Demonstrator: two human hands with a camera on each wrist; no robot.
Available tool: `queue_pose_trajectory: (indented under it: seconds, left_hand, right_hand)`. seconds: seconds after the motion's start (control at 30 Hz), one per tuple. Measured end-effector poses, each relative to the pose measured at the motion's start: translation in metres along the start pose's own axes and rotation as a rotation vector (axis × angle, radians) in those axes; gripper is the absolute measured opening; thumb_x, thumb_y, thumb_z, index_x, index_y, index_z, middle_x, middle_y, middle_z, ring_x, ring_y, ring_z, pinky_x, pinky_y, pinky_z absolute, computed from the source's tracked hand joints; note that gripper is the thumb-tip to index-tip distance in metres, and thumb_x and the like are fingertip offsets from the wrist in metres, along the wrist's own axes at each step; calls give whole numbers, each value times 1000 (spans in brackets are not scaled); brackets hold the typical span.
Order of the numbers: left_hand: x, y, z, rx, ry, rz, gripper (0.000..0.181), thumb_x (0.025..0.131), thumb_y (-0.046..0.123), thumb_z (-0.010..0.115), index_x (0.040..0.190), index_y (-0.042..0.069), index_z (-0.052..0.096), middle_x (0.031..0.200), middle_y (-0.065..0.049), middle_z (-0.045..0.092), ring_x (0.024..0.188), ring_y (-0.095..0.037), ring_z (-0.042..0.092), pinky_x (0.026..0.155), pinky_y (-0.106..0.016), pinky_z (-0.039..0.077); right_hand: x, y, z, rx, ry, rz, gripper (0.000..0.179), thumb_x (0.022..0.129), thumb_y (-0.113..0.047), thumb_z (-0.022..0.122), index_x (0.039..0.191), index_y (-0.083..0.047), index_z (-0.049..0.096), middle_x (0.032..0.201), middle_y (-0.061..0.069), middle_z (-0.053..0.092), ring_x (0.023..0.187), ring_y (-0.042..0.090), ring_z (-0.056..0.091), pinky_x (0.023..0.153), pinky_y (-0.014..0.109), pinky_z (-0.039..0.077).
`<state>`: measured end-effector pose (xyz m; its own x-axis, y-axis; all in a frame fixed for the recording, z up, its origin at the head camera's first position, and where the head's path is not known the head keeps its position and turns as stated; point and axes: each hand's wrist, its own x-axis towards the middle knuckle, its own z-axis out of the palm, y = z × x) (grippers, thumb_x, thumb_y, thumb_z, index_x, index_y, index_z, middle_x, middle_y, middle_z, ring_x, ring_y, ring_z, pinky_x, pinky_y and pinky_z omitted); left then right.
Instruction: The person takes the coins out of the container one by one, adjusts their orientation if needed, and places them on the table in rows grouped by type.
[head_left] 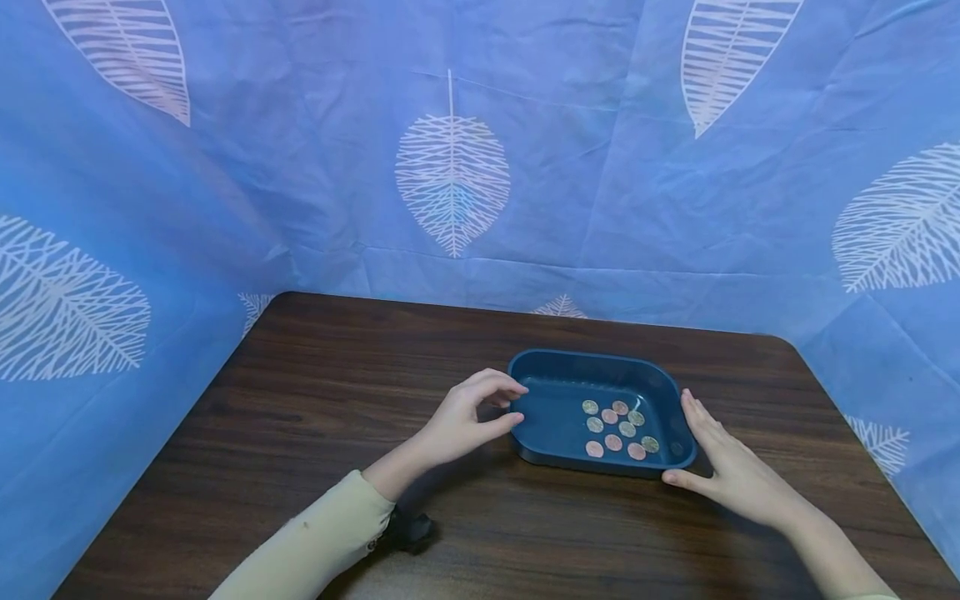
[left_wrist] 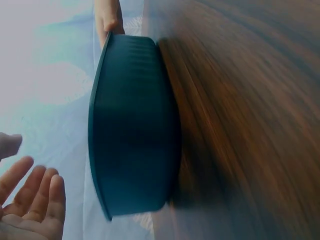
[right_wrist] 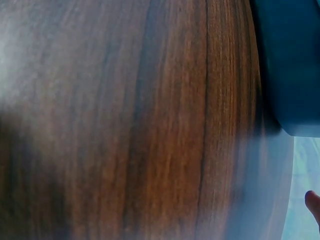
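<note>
A dark blue rectangular tray (head_left: 551, 408) with rounded corners stands on the table. Several coins (head_left: 613, 442), some copper-coloured and some yellowish, lie spread over the right half of its floor. By the tray's left end is my left hand (head_left: 471, 421), thumb and fingers apart and loosely bent. The left wrist view shows a gap between this hand (left_wrist: 35, 207) and the tray wall (left_wrist: 135, 125). My right hand (head_left: 735, 471) rests against the tray's right end, fingers extended along the side and thumb by the near corner. The right wrist view catches only one fingertip (right_wrist: 313, 201).
The dark wood-grain table (head_left: 360, 358) has rounded far corners. Blue cloth (head_left: 315, 167) with white leaf prints hangs behind it and at both sides. A small black object (head_left: 411, 532) shows at my left wrist.
</note>
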<state>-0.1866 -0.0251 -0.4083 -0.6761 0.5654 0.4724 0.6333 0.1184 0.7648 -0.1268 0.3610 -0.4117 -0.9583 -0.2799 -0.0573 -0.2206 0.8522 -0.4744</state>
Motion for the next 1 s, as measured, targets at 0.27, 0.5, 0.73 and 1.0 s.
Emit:
queue_pose_trajectory:
  seconds: [0.27, 0.5, 0.73, 1.0]
  left_hand:
    - [26, 4, 25, -9, -130, -10, 21, 91, 11, 66, 112, 5, 65, 107, -6, 62, 92, -17, 60, 83, -28, 50]
    - [51, -1, 44, -9, -194, -28, 22, 90, 9, 67, 110, 3, 66, 103, -6, 63, 87, -4, 57, 82, -24, 50]
    - [70, -6, 61, -42, -252, -107, 21, 89, 4, 68, 109, 3, 66, 102, -5, 63, 83, 1, 57, 77, -15, 49]
    - [85, -11, 85, -92, -325, -246, 21, 87, 1, 68, 108, 1, 67, 103, -11, 66, 80, 1, 58, 73, -13, 49]
  right_hand:
    - [0, -1, 0, -8, -3, 12, 107, 85, -51, 67, 152, -22, -11, 159, 6, -9, 140, 46, 6, 94, 74, 21]
    - [0, -2, -2, -25, -4, 15, 107, 85, -51, 67, 152, -21, -12, 159, 9, -7, 139, 48, 10, 92, 74, 22]
    - [1, -3, -2, -43, -6, 19, 108, 85, -52, 66, 152, -20, -12, 158, 15, -4, 137, 51, 14, 91, 74, 25]
    - [1, -2, -2, -56, -12, 24, 107, 86, -53, 65, 153, -19, -11, 158, 17, -3, 136, 51, 16, 91, 74, 26]
